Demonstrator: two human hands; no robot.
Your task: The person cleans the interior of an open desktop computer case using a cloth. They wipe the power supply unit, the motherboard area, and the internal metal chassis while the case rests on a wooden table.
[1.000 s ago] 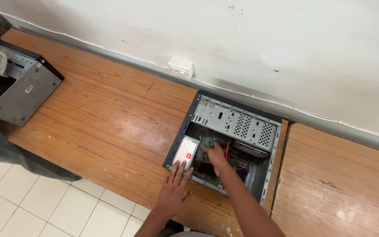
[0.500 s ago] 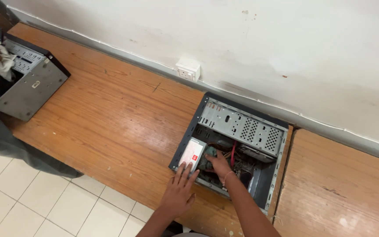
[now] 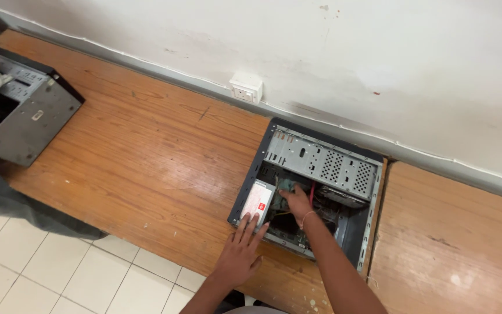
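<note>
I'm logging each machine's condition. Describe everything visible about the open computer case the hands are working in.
The open black-and-grey metal computer case lies on its side on the brown wooden table, near the white wall, its side panel off. A perforated grey metal plate spans the upper part; a grey power supply box with a label sits at its left. The left hand rests on its near edge; the right hand reaches among the parts inside.

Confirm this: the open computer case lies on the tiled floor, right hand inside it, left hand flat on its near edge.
Not quite. The head view shows the open computer case lying on the wooden bench, not the floor. The right hand is inside it; the left hand rests flat on its near edge.
</note>
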